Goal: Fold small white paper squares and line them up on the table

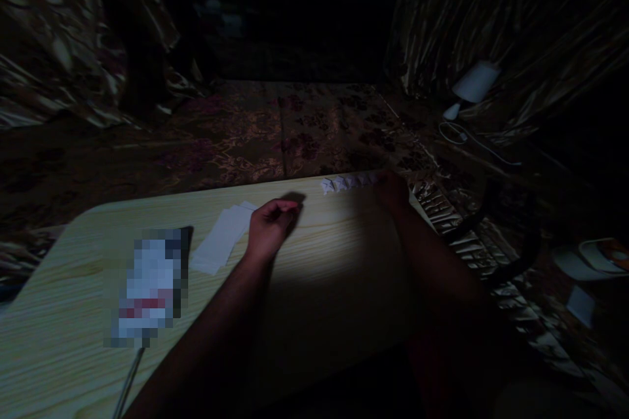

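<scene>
My left hand point(270, 226) hovers over or rests on the table beside a few overlapping white paper strips point(219, 239). Its fingers are curled together, and nothing shows between them. Along the far edge of the table runs a row of several small folded white paper pieces point(340, 183). At the right end of that row is my right hand point(394, 193), in deep shadow, close to or touching the last piece. Its fingers are too dark to make out.
A blurred-out flat object point(151, 285) with a cable point(128, 383) lies left on the wooden table point(314, 314). Beyond are a patterned carpet point(314, 121) and curtains point(515, 33). A white lamp point(476, 83) stands at right on the floor. A white-and-orange object point(602, 258) sits far right.
</scene>
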The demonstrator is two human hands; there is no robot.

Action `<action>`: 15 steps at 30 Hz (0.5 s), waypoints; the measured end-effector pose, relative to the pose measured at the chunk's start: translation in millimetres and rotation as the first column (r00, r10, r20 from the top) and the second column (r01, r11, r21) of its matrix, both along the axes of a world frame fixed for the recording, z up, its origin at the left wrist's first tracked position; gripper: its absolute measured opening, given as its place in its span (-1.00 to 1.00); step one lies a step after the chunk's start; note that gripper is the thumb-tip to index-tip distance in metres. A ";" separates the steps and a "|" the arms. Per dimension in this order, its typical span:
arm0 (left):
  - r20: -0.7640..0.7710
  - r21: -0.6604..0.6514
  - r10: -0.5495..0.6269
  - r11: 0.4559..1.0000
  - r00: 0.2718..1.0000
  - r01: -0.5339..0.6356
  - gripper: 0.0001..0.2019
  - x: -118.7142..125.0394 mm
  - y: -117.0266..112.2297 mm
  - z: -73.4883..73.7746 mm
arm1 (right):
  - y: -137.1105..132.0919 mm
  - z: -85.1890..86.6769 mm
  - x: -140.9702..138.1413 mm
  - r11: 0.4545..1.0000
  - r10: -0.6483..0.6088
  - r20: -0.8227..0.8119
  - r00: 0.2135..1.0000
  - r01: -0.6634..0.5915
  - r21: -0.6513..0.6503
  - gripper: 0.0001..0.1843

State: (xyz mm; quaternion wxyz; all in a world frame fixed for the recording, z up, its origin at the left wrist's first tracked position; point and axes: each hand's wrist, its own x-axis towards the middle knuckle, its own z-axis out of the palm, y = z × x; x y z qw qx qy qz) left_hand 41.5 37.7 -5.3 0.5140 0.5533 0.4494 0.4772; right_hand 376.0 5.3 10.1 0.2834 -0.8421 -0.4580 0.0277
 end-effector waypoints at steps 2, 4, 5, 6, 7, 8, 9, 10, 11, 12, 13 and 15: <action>0.002 -0.005 -0.007 1.000 1.000 0.007 -0.82 -0.4 0.5 -0.8 | 0.6 -0.1 -0.2 1.000 0.003 0.010 1.000 -0.003 0.002 -0.74; -0.007 -0.006 -0.014 1.000 1.000 0.014 -0.82 -0.9 0.8 -0.9 | 0.9 -0.3 -0.3 1.000 0.005 0.018 1.000 -0.005 -0.003 -0.73; -0.016 -0.001 -0.015 1.000 1.000 0.015 -0.81 -1.1 0.9 -0.9 | 0.9 -0.4 -0.3 1.000 0.002 0.018 1.000 -0.002 -0.006 -0.73; -0.024 0.005 -0.014 1.000 1.000 0.014 -0.81 -1.3 1.0 -0.9 | 0.9 -0.7 -0.3 1.000 -0.003 0.017 1.000 0.003 -0.006 -0.72; -0.030 0.011 -0.014 1.000 0.999 0.015 -0.81 -1.5 1.2 -1.1 | 0.8 -1.1 -0.3 1.000 -0.003 0.014 1.000 0.003 -0.003 -0.72; -0.034 0.015 -0.016 1.000 0.999 0.016 -0.80 -1.7 1.3 -1.5 | 0.8 -1.7 -0.2 1.000 0.000 0.010 1.000 0.000 0.005 -0.72; -0.034 0.015 -0.018 1.000 0.999 0.019 -0.80 -1.9 1.6 -2.0 | 0.8 -2.4 0.1 1.000 0.007 0.006 1.000 -0.007 0.013 -0.73; -0.031 0.013 -0.020 1.000 0.999 0.020 -0.79 -2.0 1.8 -2.6 | 0.9 -3.1 0.5 1.000 0.012 0.003 1.000 -0.012 0.020 -0.73; -0.029 0.010 -0.021 1.000 0.999 0.021 -0.79 -2.0 2.1 -3.3 | 1.1 -4.0 1.0 1.000 0.014 0.002 1.000 -0.014 0.025 -0.73; -0.029 0.007 -0.019 1.000 0.999 0.020 -0.78 -2.1 2.3 -3.9 | 1.3 -4.8 1.7 1.000 0.012 -0.001 1.000 -0.012 0.028 -0.74; -0.033 0.006 -0.017 1.000 0.999 0.017 -0.79 -2.1 2.6 -4.3 | 1.5 -5.5 2.4 0.999 0.008 -0.006 1.000 -0.008 0.034 -0.74; -0.041 0.006 -0.016 1.000 0.999 0.017 -0.79 -2.1 2.9 -4.6 | 1.1 -6.9 3.7 0.999 0.002 -0.018 1.000 -0.002 0.052 -0.75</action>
